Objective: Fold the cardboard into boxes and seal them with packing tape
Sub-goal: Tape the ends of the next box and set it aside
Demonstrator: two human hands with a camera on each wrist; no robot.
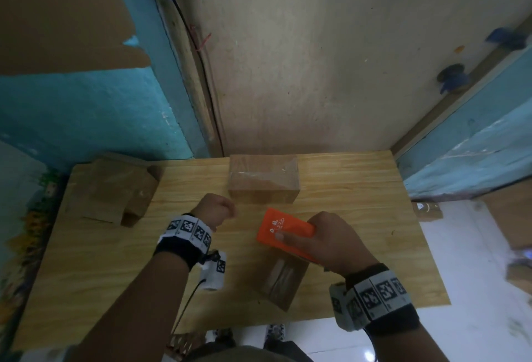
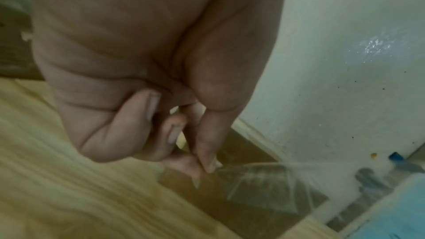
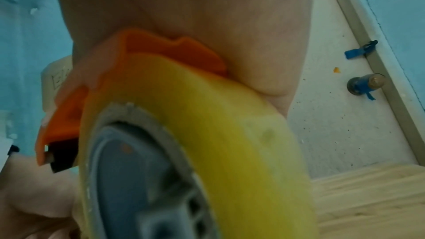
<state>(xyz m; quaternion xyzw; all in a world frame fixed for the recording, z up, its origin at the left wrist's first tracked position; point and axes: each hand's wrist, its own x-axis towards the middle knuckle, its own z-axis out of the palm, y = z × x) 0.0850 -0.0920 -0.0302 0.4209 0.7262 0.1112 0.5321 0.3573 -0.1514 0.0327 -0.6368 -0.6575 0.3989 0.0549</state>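
The sealed box (image 1: pixel 263 178) sits at the far middle of the tabletop (image 1: pixel 86 269), its top glossy with clear tape, probably parked there to keep the working area near the person free. A 2nd, smaller box (image 1: pixel 280 285) lies near the front edge, directly under the right hand (image 1: pixel 331 242), so it looks like the piece in hand for sealing. At the far left rests an unfinished box (image 1: pixel 115 189) with 1 end gaping open; by the look of it, that 1 is waiting its turn.

The right hand grips the orange tape dispenser (image 1: pixel 283 233) from above, fingers (image 1: pixel 288 236) curled over its cover and the index laid along the top. The right wrist view shows the yellowish tape roll (image 3: pixel 207 124) seated under that cover, the cutter end pointing away from the palm. Holding it so, low over the near box, suits drawing a strip along a seam.

The left hand (image 1: pixel 217 210) hovers just short of the sealed box, fingers (image 2: pixel 128 121) curled inward with thumb and fingertip tips meeting. Whether they pinch a loose end of tape cannot be told; nothing plainly shows between them. Its position between both boxes would let it steady either 1.

Behind the tabletop stand a pale wall and blue-painted panels.
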